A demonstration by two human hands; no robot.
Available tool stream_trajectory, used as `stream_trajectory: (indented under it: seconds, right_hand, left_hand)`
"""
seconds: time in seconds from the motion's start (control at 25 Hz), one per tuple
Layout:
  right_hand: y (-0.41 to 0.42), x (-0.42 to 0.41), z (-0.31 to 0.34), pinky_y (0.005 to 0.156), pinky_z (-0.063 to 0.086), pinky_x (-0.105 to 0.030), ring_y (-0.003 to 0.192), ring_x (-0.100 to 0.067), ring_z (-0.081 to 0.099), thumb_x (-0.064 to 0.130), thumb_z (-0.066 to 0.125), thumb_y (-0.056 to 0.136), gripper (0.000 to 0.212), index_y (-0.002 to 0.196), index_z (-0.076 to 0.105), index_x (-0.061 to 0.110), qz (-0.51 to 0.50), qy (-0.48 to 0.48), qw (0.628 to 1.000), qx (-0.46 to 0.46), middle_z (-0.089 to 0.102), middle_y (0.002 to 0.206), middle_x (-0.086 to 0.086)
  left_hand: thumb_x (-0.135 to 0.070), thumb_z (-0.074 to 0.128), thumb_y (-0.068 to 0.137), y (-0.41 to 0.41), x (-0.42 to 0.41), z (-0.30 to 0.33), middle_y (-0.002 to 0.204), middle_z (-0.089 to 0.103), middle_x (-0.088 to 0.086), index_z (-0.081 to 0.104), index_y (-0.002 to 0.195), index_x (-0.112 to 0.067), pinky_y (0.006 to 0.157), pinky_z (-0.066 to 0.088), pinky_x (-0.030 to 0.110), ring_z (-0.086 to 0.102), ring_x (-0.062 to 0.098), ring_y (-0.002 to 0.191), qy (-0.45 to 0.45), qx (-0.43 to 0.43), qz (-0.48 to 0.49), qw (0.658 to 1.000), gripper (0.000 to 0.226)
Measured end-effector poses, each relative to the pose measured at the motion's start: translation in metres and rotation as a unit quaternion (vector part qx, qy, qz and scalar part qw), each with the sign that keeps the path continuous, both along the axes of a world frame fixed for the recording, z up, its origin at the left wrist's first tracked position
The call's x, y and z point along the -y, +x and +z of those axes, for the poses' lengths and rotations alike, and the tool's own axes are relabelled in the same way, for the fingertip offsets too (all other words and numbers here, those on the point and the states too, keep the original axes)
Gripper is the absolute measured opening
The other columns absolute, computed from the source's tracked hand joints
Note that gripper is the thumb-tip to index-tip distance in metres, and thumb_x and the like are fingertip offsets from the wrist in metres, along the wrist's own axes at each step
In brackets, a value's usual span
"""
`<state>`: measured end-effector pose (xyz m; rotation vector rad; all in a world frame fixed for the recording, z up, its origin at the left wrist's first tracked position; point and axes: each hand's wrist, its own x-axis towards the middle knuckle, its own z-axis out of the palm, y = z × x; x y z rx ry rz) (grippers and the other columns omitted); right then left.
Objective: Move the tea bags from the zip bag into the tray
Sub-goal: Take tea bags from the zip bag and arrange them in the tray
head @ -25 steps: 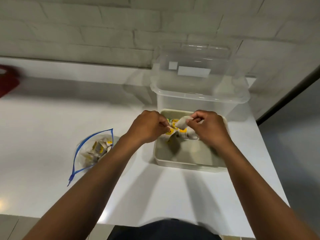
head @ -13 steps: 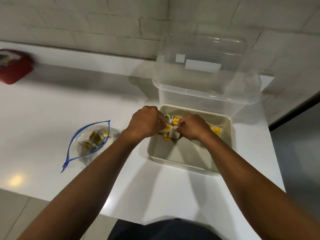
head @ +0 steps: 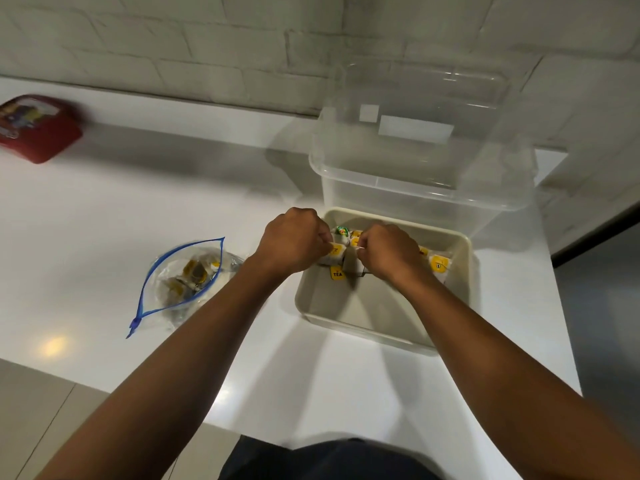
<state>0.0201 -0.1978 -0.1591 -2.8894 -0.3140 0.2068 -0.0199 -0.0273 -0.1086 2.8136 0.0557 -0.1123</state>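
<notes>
Two hands are held close together over the far left part of the beige tray (head: 349, 325). The left hand (head: 293, 242) is curled, and its fingers are closed on a white tea bag (head: 331, 257) with a yellow label. The right hand (head: 388, 251) is also curled, and its fingers are pinched on a thin string or a tag just beside that bag; which of the two cannot be told. Several more tea bags (head: 439, 266) are seen inside the tray, along its far wall and near its right side, and one yellow tag marked TEA (head: 337, 273) hangs below the hands. The tray is placed on the white worktop (head: 104, 216), just in front of a clear plastic container (head: 420, 161) whose lid is raised. The zip bag (head: 183, 278) with a blue edge is laid on the worktop to the left of the tray, well apart from both hands. Its mouth is open, and some tea bags are seen inside it. A red box (head: 38, 128) is seen far to the left, near the brick wall (head: 207, 46).
</notes>
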Motion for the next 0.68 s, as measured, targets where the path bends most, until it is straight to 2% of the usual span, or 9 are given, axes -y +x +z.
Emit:
stream_trajectory:
  seconds: [0.24, 0.36, 0.48, 0.56, 0.6, 0.68]
  right_hand:
    - [-0.001, 0.001, 0.002, 0.067, 0.049, -0.031, 0.082, -0.028, 0.064, 0.028, 0.072, 0.08, 0.009, 0.085, 0.072, 0.02, 0.019, -0.003, 1.0, 0.008, 0.07, 0.088, -0.004]
    - [-0.01, 0.004, 0.01, 0.068, 0.046, -0.03, 0.087, -0.03, 0.064, 0.03, 0.066, 0.088, 0.013, 0.095, 0.072, 0.022, 0.011, 0.028, 0.999, 0.038, 0.069, 0.094, -0.006]
    - [-0.018, 0.004, 0.019, 0.07, 0.049, -0.028, 0.089, -0.025, 0.065, 0.028, 0.06, 0.089, 0.019, 0.102, 0.074, 0.027, -0.017, 0.13, 0.989, 0.064, 0.073, 0.095, -0.001]
    - [-0.02, 0.004, 0.025, 0.08, 0.052, -0.028, 0.092, -0.016, 0.065, 0.023, 0.061, 0.083, 0.027, 0.105, 0.074, 0.031, -0.002, 0.245, 0.969, 0.013, 0.072, 0.098, 0.005]
    - [-0.02, 0.004, 0.027, 0.084, 0.051, -0.027, 0.095, -0.013, 0.063, 0.022, 0.063, 0.08, 0.03, 0.107, 0.073, 0.032, 0.027, 0.276, 0.961, -0.018, 0.071, 0.101, 0.007]
    - [-0.02, 0.004, 0.026, 0.086, 0.048, -0.026, 0.098, -0.01, 0.061, 0.026, 0.07, 0.081, 0.026, 0.105, 0.073, 0.031, 0.07, 0.271, 0.959, -0.041, 0.07, 0.105, 0.011]
  left_hand:
    - [-0.036, 0.065, 0.084, 0.0, -0.002, -0.004, 0.09, 0.06, -0.008, 0.077, 0.093, -0.034, 0.068, 0.039, 0.025, 0.06, 0.019, 0.087, 0.003, 0.001, -0.017, 1.0, 0.015]
    - [-0.037, 0.065, 0.084, 0.001, -0.002, -0.008, 0.096, 0.063, -0.006, 0.076, 0.094, -0.034, 0.069, 0.041, 0.026, 0.06, 0.021, 0.089, 0.011, 0.017, -0.023, 1.0, 0.015]
    - [-0.038, 0.064, 0.083, 0.002, -0.001, -0.01, 0.096, 0.063, -0.002, 0.076, 0.094, -0.034, 0.07, 0.041, 0.026, 0.06, 0.024, 0.09, 0.012, 0.022, -0.027, 0.999, 0.016]
    - [-0.039, 0.065, 0.083, 0.003, 0.0, -0.009, 0.091, 0.061, -0.001, 0.075, 0.093, -0.033, 0.068, 0.039, 0.026, 0.06, 0.025, 0.09, 0.012, 0.022, -0.035, 0.999, 0.015]
    - [-0.039, 0.066, 0.083, 0.004, 0.0, -0.009, 0.088, 0.06, -0.001, 0.075, 0.093, -0.033, 0.067, 0.037, 0.026, 0.06, 0.026, 0.089, 0.009, 0.023, -0.04, 0.999, 0.015]
    - [-0.04, 0.068, 0.082, 0.002, 0.0, -0.008, 0.081, 0.058, -0.003, 0.076, 0.093, -0.033, 0.065, 0.036, 0.025, 0.06, 0.024, 0.085, -0.01, 0.018, -0.049, 0.999, 0.015]
